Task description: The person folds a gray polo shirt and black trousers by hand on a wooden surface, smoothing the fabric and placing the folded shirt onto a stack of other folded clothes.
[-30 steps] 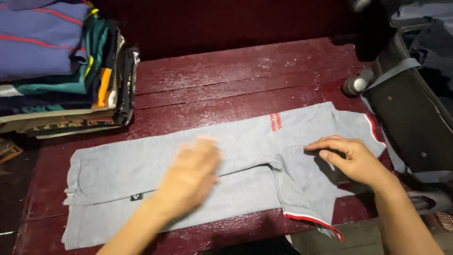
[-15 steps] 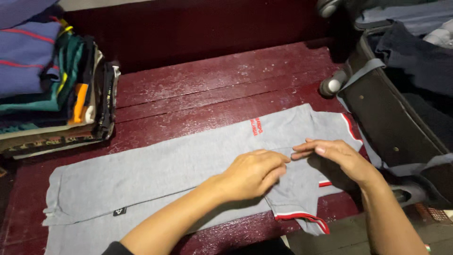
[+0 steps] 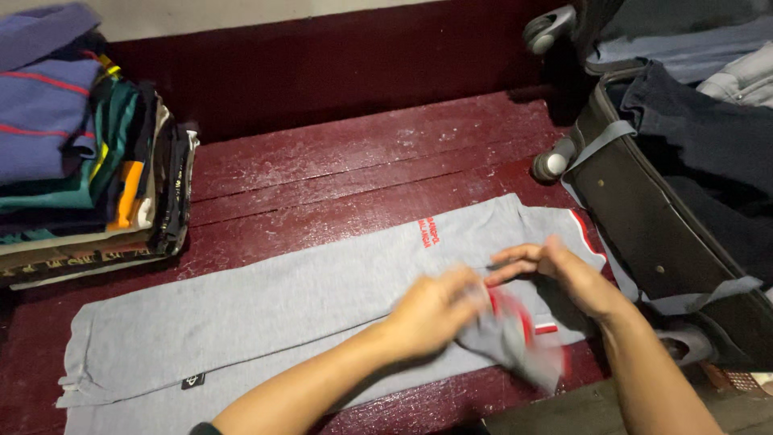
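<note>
A long grey shirt (image 3: 266, 314) with red trim lies flat on the dark red wooden table (image 3: 338, 173). It reaches from the near left corner almost to the right edge.

The step in hand looks like folding the sleeve (image 3: 515, 342) in over the body of the shirt. The left hand (image 3: 435, 310) is closed on the sleeve, near the front edge of the table on the right side. The sleeve is lifted a little and looks blurry. The red and white band on its end shows just beside the fingers. The right hand (image 3: 564, 278) lies flat on the shirt, just beside the left hand. Its fingers are stretched out and close together, and they press the cloth down. It holds nothing.

To fold well, the sleeve needs to be laid flat on the grey cloth with its edge straight, while the flat hand keeps the shirt from sliding. This is my guess from how the hands sit.

A tall stack of folded clothes (image 3: 80, 161) stands at the far left corner, well apart from the hands. An open black suitcase (image 3: 660, 209) with dark clothes in it sits at the right edge, near the right hand.
</note>
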